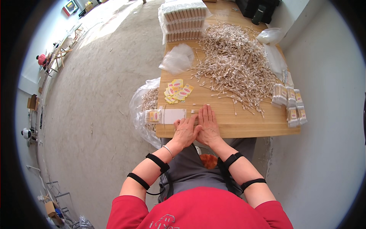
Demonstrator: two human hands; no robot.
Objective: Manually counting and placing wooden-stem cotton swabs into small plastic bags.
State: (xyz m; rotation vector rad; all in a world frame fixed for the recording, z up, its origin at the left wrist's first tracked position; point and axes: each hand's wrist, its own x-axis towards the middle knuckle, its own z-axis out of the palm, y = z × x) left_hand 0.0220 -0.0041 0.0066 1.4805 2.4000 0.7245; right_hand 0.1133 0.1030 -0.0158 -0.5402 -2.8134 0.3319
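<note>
Small row of cotton swabs (195, 112) pressed flat at near tabletop (244, 126) edge under left hand (185, 131) and right hand (207, 126). Fingers extended, nothing gripped. Swabs judged light, thin, rolling easily, snappable; best gathered as bundle, pinched mid-stick.

The left hand (185, 131) and right hand (207, 126) cover most of a small bundle of cotton swabs (195, 112), and the labels (178, 91) are too small to make out.
</note>
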